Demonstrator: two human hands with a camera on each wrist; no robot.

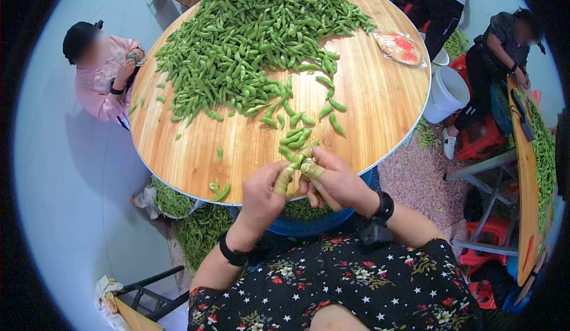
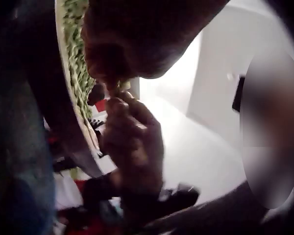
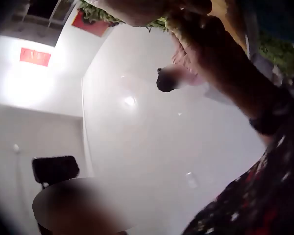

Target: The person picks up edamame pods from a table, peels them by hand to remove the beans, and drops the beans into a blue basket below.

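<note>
Just over the table's near edge, my left hand (image 1: 264, 189) and right hand (image 1: 338, 182) meet with curled fingers. Between their fingertips they pinch a green soybean pod (image 1: 297, 160), mostly hidden by the fingers. Yellowish wraps cover the left thumb and some right fingers. A few loose pods (image 1: 295, 136) lie right in front of the fingertips. Farther back, a large heap of soybean pods (image 1: 255, 40) covers much of the round wooden table (image 1: 380, 111). The left wrist view is dark, showing the right hand (image 2: 134, 142) against the other one.
Below the near edge is a blue tub (image 1: 312, 227) with green contents. A few pods (image 1: 219, 191) lie at the table's left front. A plastic-wrapped packet (image 1: 401, 49) sits at the right, near a white bucket (image 1: 446, 93). People (image 1: 98, 87) sit on both sides.
</note>
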